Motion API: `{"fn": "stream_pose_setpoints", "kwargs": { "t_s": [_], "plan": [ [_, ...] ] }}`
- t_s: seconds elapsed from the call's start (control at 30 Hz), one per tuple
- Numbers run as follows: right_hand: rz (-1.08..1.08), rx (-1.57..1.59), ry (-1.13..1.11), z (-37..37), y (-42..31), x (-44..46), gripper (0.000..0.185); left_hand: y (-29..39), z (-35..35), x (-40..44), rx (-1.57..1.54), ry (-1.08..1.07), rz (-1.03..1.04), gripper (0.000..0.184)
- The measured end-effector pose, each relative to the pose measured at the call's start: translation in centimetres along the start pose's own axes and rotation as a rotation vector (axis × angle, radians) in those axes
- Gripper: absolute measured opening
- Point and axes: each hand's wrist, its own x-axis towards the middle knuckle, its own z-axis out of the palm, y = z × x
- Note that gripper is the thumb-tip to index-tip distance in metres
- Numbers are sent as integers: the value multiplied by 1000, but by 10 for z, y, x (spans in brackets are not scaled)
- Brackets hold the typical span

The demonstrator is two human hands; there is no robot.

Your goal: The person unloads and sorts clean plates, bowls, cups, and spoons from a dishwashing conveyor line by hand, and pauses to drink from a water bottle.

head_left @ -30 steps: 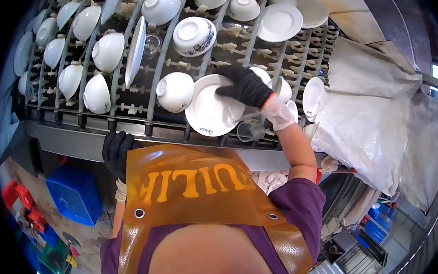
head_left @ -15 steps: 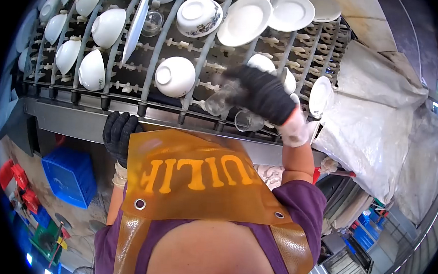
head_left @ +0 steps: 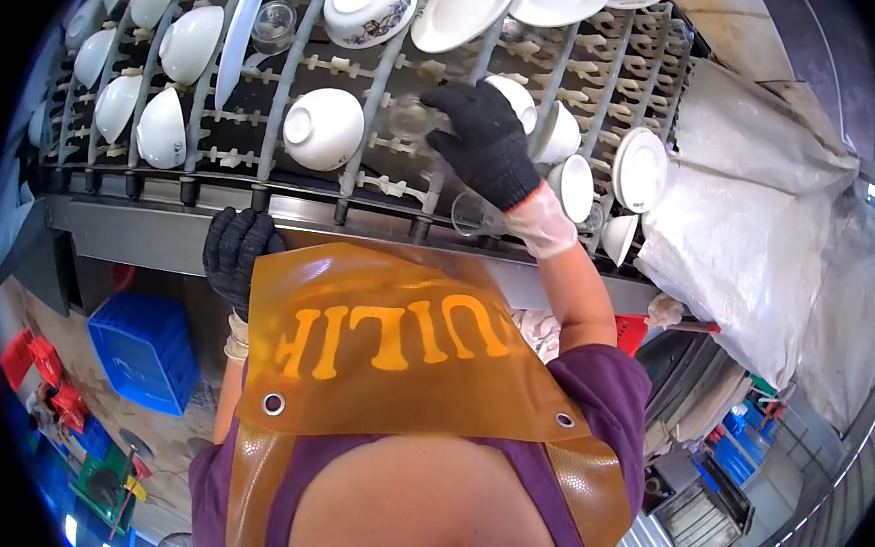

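From my remote feed, my right hand (head_left: 481, 141) has its gloved fingers parted beside a blurred clear glass (head_left: 410, 119) just left of the fingertips, a round end facing up toward me and its long axis too blurred to tell, while my left hand (head_left: 241, 258) rests with bent fingers on the metal edge (head_left: 139, 236), whether gripping I cannot tell. Left of the right hand I see a white bowl (head_left: 324, 129) tipped with its foot to the left, and right of it a small white dish (head_left: 640, 171) bearing a mark too tiny to read. Nearer me, between both forearms, the brown apron (head_left: 389, 411) carries large yellow capitals, upside down and partly cut off.
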Motion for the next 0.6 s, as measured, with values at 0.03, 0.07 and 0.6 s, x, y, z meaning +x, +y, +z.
{"fn": "stream_pose_setpoints", "kwargs": {
  "t_s": [0.03, 0.07, 0.6],
  "plan": [
    [117, 87, -50, -6, -2, -9, 39, 4, -2, 2, 12, -13, -20, 23],
    [112, 92, -62, -17, -2, -20, 39, 7, -3, 1, 17, -18, -32, 23],
    [270, -30, -249, 4, -56, -17, 52, 29, 10, 5, 2, 12, -39, 20]
  ]
}}
